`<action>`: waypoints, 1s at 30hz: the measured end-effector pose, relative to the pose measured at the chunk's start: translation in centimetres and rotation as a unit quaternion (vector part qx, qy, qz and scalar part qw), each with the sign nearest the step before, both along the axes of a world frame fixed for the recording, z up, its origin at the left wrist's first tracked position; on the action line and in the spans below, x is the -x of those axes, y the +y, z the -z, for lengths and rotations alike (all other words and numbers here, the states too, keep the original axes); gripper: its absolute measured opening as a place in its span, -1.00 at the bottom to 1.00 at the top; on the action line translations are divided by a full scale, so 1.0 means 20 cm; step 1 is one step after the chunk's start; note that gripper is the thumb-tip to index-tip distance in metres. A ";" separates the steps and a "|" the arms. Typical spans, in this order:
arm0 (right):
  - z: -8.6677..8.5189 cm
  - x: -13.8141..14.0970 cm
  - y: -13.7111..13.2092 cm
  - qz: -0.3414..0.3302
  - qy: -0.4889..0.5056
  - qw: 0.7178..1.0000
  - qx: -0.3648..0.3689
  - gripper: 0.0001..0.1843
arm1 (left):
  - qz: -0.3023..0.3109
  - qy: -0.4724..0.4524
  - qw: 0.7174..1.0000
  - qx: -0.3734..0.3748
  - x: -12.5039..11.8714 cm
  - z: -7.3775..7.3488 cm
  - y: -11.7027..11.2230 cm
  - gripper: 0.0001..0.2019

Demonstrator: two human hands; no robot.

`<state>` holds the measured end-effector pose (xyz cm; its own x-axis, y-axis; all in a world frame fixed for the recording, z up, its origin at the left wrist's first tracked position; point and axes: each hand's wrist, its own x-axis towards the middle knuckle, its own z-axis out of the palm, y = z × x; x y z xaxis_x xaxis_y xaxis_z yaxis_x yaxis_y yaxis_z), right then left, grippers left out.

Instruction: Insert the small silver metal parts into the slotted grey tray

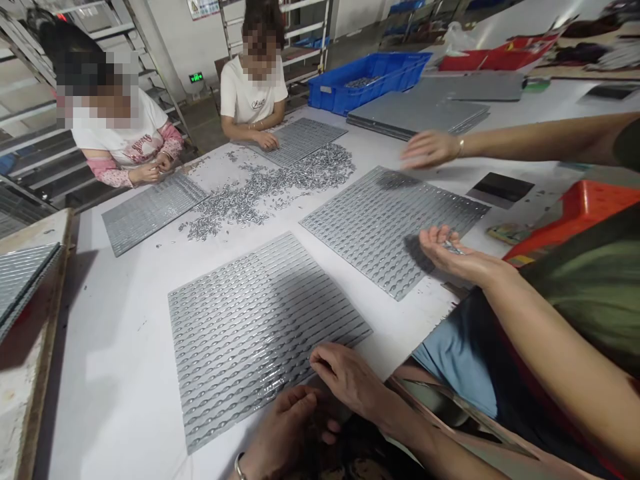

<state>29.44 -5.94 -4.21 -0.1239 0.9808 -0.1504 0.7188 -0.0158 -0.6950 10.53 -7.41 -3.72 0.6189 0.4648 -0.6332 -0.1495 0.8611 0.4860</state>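
A grey sheet [270, 320] with rows of shiny, almond-shaped raised pieces lies flat on the white table in front of me. My left hand [285, 427], with a bracelet at its wrist, is closed just off the sheet's near edge, thumb over curled fingers. Whatever it may hold is hidden. Over the near right edge of the same sheet, my right hand [347, 380] is curled with its fingertips turned down and together. What lies between them cannot be made out. Loose shiny metallic pieces [250, 193] are heaped farther back on the table.
At my right, a co-worker's open palm [450, 250] holds small pieces above another sheet [390, 220]. Two people sit across, each at a sheet. A blue crate [370, 73], stacked grey sheets [415, 107] and a red bin [575, 213] stand around. Another stack [25, 273] is at left.
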 end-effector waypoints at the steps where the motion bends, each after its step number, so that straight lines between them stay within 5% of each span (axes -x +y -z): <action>1: -0.01 0.00 0.00 -0.002 0.002 1.000 0.004 -0.80 | -0.003 0.000 1.000 -0.002 0.00 0.00 0.00 -0.73; 10: -0.03 -0.01 0.02 -0.010 0.034 0.999 0.007 -0.80 | -0.013 0.008 1.000 -0.016 0.00 0.02 0.01 -0.75; 20: 0.01 0.01 0.02 -0.021 -0.038 0.999 0.014 -0.80 | -0.013 0.005 1.000 -0.021 0.00 0.02 0.01 -0.80; 30: -0.02 -0.07 0.04 0.038 0.006 0.999 0.032 -0.95 | -0.030 0.007 0.999 -0.019 -0.01 0.00 0.03 -0.71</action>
<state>30.87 -5.12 -3.90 -0.0514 0.9758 -0.2125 0.7058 -0.1151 -0.6990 10.63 -6.80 -3.71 0.5806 0.5239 -0.6233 -0.1927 0.8322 0.5199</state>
